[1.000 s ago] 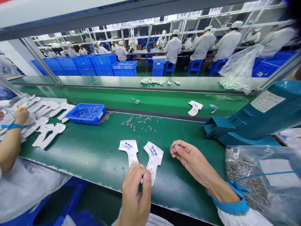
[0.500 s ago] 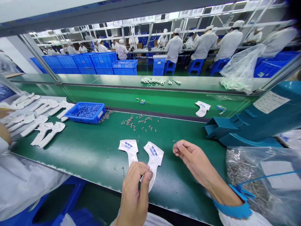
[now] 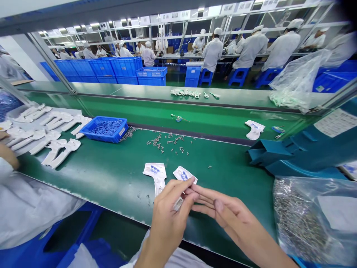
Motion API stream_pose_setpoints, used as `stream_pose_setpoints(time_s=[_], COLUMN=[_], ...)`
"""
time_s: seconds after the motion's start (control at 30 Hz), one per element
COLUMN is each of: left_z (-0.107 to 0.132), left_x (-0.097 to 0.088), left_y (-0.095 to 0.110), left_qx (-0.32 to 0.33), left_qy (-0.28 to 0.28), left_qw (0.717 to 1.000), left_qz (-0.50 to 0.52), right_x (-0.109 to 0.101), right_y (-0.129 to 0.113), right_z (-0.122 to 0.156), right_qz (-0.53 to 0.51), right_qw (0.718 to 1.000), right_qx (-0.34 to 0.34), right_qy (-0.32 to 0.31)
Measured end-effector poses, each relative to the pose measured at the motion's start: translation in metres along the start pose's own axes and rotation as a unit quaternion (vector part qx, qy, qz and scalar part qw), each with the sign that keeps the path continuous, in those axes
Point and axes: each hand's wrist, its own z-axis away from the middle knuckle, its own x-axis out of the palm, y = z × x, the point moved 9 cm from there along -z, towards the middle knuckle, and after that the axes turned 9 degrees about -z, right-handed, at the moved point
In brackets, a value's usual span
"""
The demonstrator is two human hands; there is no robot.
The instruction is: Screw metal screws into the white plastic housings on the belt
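Observation:
My left hand [image 3: 170, 216] is bent over the lower part of the right-hand white plastic handle shell [image 3: 182, 174]. Its thumb and fingers are curled together, and a small pale, ribbed piece [image 3: 178, 203] shows between them, its kind unclear. From the right, my right hand [image 3: 227, 210] reaches across with fingers stretched out, their tips against the left fingertips. Whatever lies where the tips meet is hidden. Just left of my hands is a second white handle shell [image 3: 155, 171] with blue parts set in its head. One small metal screw [image 3: 209, 167] lies alone beyond my right hand.
Loose screws [image 3: 156, 141] are scattered behind the shells. A blue bin [image 3: 104, 128] of blue parts and white shells [image 3: 64, 152] lie to the left. At right are a teal holder [image 3: 306, 145] and a clear bag of screws [image 3: 295, 219]. Another person's arm [image 3: 8, 156] is at far left.
My right hand has swung left, from beside the lone screw to my left hand, and its pinch has straightened out. The left hand has shifted slightly right. The view has turned a little.

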Motion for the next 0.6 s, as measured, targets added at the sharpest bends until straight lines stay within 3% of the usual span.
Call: stream_pose_setpoints(time_s=[0.1,0.2,0.27,0.33,0.4,0.47,0.53,0.6], left_z=[0.001,0.003,0.002,0.002,0.002,0.005,0.011,0.018], left_x=[-0.004,-0.002,-0.002,-0.009,-0.021,-0.033,-0.042,-0.045], left_y=[-0.006,-0.009,-0.009,-0.014,-0.020,-0.024,-0.026,-0.027], left_qx=[-0.053,-0.090,-0.099,-0.104,-0.096,-0.070,-0.029,0.014], left_qy=[-0.018,-0.043,-0.049,-0.029,0.002,0.030,0.040,0.034], left_qw=[0.997,0.991,0.989,0.993,0.995,0.993,0.986,0.981], left_qz=[0.044,0.092,0.094,0.056,-0.014,-0.093,-0.157,-0.190], right_x=[0.007,0.011,0.009,-0.003,-0.027,-0.055,-0.078,-0.093], right_y=[0.002,0.001,-0.003,-0.011,-0.026,-0.039,-0.040,-0.035], right_z=[0.004,0.006,0.002,-0.010,-0.027,-0.042,-0.054,-0.062], right_qz=[-0.056,-0.046,0.026,0.165,0.346,0.501,0.605,0.660], right_qw=[0.997,0.996,0.996,0.986,0.936,0.850,0.769,0.720], right_qx=[0.018,0.042,0.048,0.026,-0.019,-0.055,-0.070,-0.094], right_qy=[-0.047,-0.070,-0.067,-0.025,0.064,0.154,0.195,0.194])
